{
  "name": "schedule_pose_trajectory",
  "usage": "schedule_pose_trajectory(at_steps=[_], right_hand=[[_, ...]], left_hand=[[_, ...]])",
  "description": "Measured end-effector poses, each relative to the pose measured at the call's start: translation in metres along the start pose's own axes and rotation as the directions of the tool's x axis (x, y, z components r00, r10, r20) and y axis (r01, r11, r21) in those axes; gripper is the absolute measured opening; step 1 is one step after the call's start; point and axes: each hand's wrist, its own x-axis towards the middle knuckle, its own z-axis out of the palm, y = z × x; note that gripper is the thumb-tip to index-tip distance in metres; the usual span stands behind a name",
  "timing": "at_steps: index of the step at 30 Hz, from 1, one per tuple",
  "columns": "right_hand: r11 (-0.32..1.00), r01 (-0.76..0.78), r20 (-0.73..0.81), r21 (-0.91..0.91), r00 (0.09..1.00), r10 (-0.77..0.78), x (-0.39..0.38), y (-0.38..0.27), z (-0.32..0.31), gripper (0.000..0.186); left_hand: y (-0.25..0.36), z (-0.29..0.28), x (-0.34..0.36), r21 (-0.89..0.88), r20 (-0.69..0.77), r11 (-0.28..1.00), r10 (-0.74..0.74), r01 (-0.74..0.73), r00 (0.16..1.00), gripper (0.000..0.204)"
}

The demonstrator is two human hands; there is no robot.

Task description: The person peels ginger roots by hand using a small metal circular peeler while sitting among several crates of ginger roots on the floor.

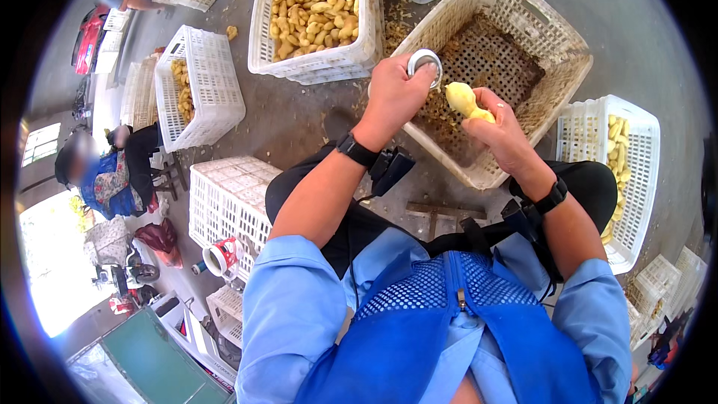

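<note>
The peeled ginger piece (469, 101) is pale yellow, and the ring-shaped tool (425, 63) is silver. The tilted lattice basket (557, 67) is beige; the ginger-filled crate (314, 60) is white.

A: wearer kit?
B: light blue shirt (292, 292), sleeves rolled above the elbows. Darker blue mesh vest (441, 314) over it, front zip. Dark trousers.
A: wrists?
B: black band on left wrist (357, 150), black band on right wrist (552, 196). Black straps and a cable across the lap.

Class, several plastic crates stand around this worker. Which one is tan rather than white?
The tilted crate directly below both hands, holding only peel scraps. The others are white, some holding yellow peeled pieces.
</note>
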Motion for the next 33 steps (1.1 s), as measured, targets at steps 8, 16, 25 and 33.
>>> schedule_pose_trajectory(at_steps=[8,16,25,33], right_hand=[[0.98,-0.041,0.068,0.196,0.997,0.028,-0.001,0.003,-0.007,0.033],[0.95,0.238,-0.016,-0.203,0.969,-0.247,-0.003,0.002,-0.009,0.05],[0.844,0.315,-0.105,-0.434,0.913,-0.395,-0.002,0.011,-0.007,0.059],[0.866,0.245,-0.164,-0.436,0.924,-0.344,-0.003,0.012,-0.007,0.062]], left_hand=[[0.01,0.002,-0.001,0.011,-0.001,1.0,0.001,-0.001,1.0,0.02],[0.038,0.015,-0.015,-0.12,0.046,0.99,0.077,-0.071,0.996,0.019],[0.05,0.041,-0.029,0.142,0.133,0.971,0.175,-0.193,0.976,0.017],[0.041,0.055,-0.032,0.346,0.128,0.86,0.352,-0.375,0.927,0.016]])
